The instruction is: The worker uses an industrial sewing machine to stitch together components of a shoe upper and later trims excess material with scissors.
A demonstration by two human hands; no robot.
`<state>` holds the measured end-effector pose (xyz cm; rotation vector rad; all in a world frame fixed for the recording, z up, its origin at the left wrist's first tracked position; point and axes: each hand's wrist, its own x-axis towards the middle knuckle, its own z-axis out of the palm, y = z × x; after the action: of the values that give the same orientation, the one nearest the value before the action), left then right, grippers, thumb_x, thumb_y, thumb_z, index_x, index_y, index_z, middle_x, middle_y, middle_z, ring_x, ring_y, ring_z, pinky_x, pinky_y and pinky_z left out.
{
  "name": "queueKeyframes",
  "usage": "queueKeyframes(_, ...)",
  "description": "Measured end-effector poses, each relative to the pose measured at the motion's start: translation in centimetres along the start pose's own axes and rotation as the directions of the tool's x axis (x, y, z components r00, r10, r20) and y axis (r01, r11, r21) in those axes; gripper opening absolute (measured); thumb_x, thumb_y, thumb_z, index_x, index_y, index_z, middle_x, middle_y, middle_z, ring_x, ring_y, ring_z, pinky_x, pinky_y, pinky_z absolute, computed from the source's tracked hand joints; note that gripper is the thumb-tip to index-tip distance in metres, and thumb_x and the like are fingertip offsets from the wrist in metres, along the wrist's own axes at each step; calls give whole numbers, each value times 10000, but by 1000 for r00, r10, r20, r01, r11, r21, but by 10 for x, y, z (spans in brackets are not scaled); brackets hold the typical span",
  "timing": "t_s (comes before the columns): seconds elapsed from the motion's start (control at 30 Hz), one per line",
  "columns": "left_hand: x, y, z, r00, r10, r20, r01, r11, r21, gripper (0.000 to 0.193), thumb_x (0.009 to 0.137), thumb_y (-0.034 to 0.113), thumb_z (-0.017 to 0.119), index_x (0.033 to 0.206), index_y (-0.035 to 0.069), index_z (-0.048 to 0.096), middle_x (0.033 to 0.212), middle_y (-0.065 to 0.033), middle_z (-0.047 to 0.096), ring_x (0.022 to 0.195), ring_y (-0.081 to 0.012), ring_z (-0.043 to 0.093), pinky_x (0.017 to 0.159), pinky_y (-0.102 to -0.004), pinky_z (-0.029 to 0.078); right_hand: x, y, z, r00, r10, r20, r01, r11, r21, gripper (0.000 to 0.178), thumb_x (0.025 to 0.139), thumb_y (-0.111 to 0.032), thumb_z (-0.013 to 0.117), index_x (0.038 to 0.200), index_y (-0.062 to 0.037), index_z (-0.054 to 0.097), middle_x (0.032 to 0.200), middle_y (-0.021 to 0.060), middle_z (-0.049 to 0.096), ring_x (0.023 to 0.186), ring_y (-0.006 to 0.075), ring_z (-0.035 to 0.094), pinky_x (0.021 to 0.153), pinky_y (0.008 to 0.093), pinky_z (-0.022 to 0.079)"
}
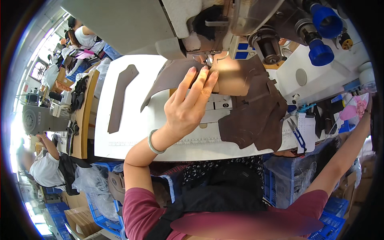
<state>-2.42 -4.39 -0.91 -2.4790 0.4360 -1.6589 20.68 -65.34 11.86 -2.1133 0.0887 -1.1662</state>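
Note:
My left hand (186, 106), a pale bangle on its wrist, lies with fingers stretched out on a brown leather-like piece (170, 78) right below the sewing machine's needle area (208, 60). The fingertips press its surface; the thumb is hidden. A lit tan-brown part (234, 80) shows just right of the fingertips. My right arm stretches to the far right; my right hand (369, 107) sits at the dark picture rim near a pink flower-like item (361, 106), its fingers not readable. A stack of dark brown cut pieces (260, 120) rests right of the left hand.
A long brown cut piece (122, 100) lies on the white table (152, 140), left of the machine. Blue-handled thread snips (297, 136) rest on a paper at right. Blue-capped machine parts (321, 52) overhang the right. Two people work at the left; blue crates (98, 210) stand below.

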Motion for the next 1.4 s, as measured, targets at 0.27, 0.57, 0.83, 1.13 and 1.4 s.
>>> queueKeyframes(0.27,0,-10,0,1000,-5,14,6,995,-98,389,691,21,671,1064,115,723,1024,-10,681,945,-180,656,642,-223,512,15,35,8,980,96,172,-83,993,-81,197,913,-98,478,952,54,598,926,151,626,804,224,580,723,330,468)
queueKeyframes(0.57,0,-12,0,1000,-4,11,5,991,-135,405,678,28,676,1070,119,720,1045,-3,684,962,-174,649,642,-224,512,9,30,4,976,95,193,-80,993,-86,242,934,-163,451,926,32,594,868,124,610,726,193,555,655,306,447)
queueKeyframes(0.83,2,-17,-2,999,22,26,-17,987,-162,407,687,11,641,1070,128,716,1059,-4,681,973,-168,646,621,-228,509,4,25,3,973,92,213,-74,993,-91,289,953,-222,428,903,12,590,816,100,596,657,165,533,595,284,429)
queueKeyframes(1.13,1,-18,0,999,31,29,-26,984,-176,407,696,3,641,1077,126,712,1065,-4,680,991,-173,643,620,-227,506,-10,16,2,977,107,184,-90,991,-100,347,974,-288,402,877,-10,586,758,73,580,579,134,508,528,259,408)
queueKeyframes(1.4,0,-16,2,999,32,2,-31,990,-136,387,696,43,677,1071,127,716,1040,-7,680,958,-175,655,600,-221,488,-80,-45,5,969,-154,-195,134,984,-116,401,993,-346,378,854,-30,583,706,49,566,509,107,485,468,237,390)
